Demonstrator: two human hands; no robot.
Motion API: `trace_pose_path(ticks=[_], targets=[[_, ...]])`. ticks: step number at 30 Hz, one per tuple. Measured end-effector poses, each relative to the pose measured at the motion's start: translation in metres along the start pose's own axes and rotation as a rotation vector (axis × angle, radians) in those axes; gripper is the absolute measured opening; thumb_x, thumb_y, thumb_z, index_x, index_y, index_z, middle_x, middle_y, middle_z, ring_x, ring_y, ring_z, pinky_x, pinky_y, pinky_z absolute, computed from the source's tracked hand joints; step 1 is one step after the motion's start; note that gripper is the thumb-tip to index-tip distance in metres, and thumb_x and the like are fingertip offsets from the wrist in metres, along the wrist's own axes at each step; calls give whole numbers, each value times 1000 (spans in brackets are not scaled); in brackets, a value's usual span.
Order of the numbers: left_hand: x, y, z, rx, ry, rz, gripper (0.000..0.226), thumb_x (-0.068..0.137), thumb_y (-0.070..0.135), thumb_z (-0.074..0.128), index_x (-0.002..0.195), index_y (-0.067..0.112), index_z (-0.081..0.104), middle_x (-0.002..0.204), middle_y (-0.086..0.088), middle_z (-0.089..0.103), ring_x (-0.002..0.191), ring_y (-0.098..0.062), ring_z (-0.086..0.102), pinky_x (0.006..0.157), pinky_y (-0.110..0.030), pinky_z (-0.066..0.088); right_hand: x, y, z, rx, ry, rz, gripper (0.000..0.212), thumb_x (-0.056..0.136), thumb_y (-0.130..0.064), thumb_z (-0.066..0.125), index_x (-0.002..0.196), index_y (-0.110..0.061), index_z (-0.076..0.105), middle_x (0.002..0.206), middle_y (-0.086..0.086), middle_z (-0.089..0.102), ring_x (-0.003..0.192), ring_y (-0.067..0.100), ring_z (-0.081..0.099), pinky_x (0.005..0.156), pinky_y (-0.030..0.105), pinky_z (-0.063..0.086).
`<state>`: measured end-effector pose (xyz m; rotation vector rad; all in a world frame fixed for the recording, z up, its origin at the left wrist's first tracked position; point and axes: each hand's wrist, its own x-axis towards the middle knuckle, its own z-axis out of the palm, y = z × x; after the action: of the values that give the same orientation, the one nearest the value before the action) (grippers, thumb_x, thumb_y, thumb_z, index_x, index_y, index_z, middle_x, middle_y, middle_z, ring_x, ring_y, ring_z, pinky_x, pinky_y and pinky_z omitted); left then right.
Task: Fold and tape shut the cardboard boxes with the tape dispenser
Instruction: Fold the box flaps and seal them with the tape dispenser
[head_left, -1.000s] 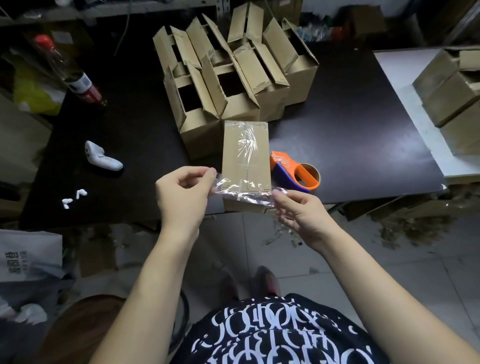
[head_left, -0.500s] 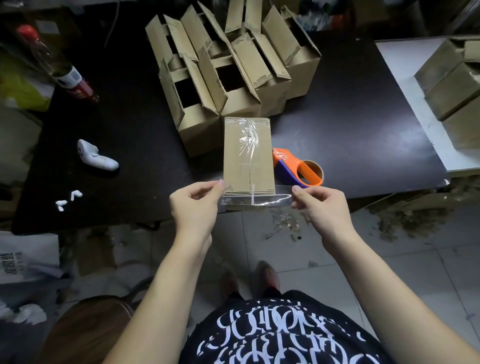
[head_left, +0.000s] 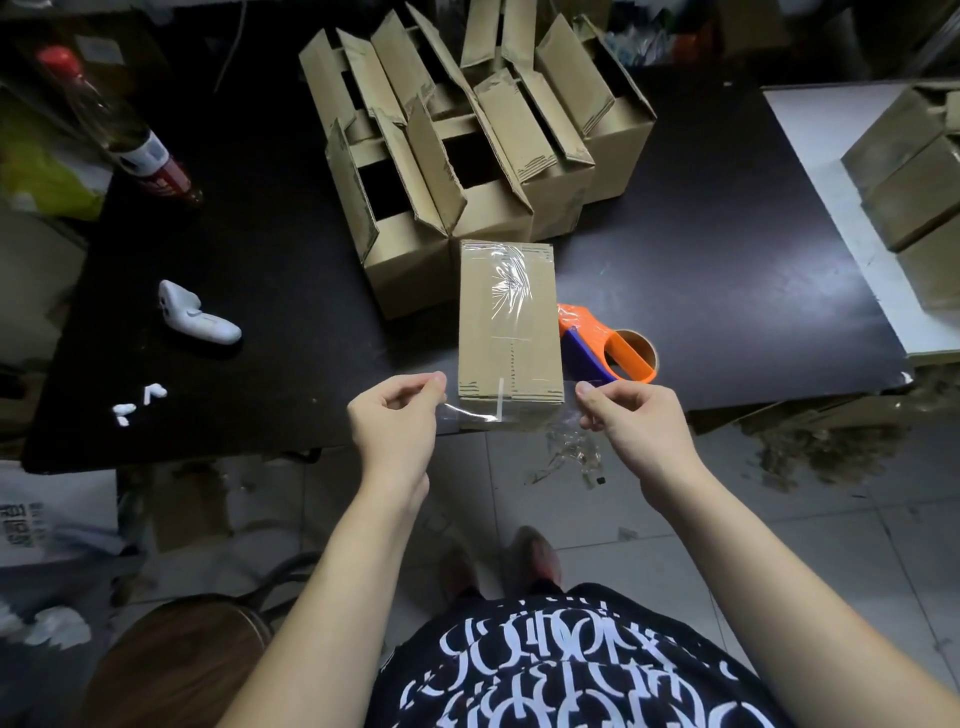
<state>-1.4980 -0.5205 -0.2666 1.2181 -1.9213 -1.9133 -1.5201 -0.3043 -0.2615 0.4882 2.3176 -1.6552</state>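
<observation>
The left hand (head_left: 395, 422) and right hand (head_left: 629, 422) pinch a clear tape strip (head_left: 470, 414) taut across the closed brown cardboard box (head_left: 509, 332) at the dark tabletop's (head_left: 701, 270) near edge; uneven pull could wrinkle it or land it crooked.

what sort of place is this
Probably a small packing workroom: open cardboard boxes crowd a dark table, a tape dispenser lies beside a taped box, and tape scraps litter the tiled floor.
</observation>
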Motion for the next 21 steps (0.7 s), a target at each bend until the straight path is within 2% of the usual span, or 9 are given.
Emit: trace_pose_path(ticks=[5, 9, 13, 15, 18, 20, 21], targets=[[4, -12, 5, -14, -22, -29, 6, 86, 12, 83, 83, 17, 82, 80, 1, 79, 80, -10, 72, 71, -20, 55, 6, 6, 0, 102, -101, 135, 25, 97, -36, 71, 84, -16, 79, 79, 1, 74, 78, 12, 64, 67, 25, 45], [1, -21, 8, -46, -22, -22, 10, 89, 16, 81, 81, 22, 79, 76, 10, 77, 73, 3, 69, 67, -10, 51, 13, 24, 11, 145, -199, 276, 19, 95, -39, 73, 97, -22, 81, 85, -1, 74, 77, 13, 60, 68, 32, 44], [-3, -24, 9, -42, -19, 5, 9, 95, 21, 74, 88, 25, 79, 79, 14, 77, 77, 6, 69, 64, -6, 49, 15, 42, 18, 167, -243, 328, 32, 91, -50, 75, 110, -25, 76, 88, -2, 73, 75, 11, 61, 63, 29, 46], [-6, -26, 13, -7, -36, -13, 13, 100, 27, 68, 92, 24, 78, 84, 12, 76, 80, 2, 68, 65, -9, 48, 16, 47, 17, 188, -214, 292, 32, 90, -48, 76, 111, -23, 75, 89, -1, 72, 75, 11, 60, 63, 29, 47], [-4, -30, 18, 59, -110, -124, 17, 103, 40, 59, 111, 28, 66, 102, 1, 68, 92, -15, 60, 75, -29, 47, 14, 48, 16, 196, -120, 169, 28, 90, -39, 80, 110, -20, 74, 93, 2, 74, 79, 14, 65, 69, 30, 52], [1, -32, 18, 81, -155, -189, 21, 104, 38, 57, 123, 30, 58, 111, 0, 62, 102, -19, 57, 86, -37, 49, 10, 45, 15, 181, -45, 22, 24, 87, -27, 84, 107, -18, 74, 95, 1, 76, 84, 12, 70, 73, 25, 57], [2, -32, 17, 105, -151, -165, 20, 105, 34, 57, 124, 29, 58, 109, 0, 62, 103, -19, 57, 87, -36, 49, 9, 44, 12, 159, -15, -59, 23, 86, -21, 85, 106, -17, 74, 96, -2, 77, 88, 9, 72, 78, 22, 58]])
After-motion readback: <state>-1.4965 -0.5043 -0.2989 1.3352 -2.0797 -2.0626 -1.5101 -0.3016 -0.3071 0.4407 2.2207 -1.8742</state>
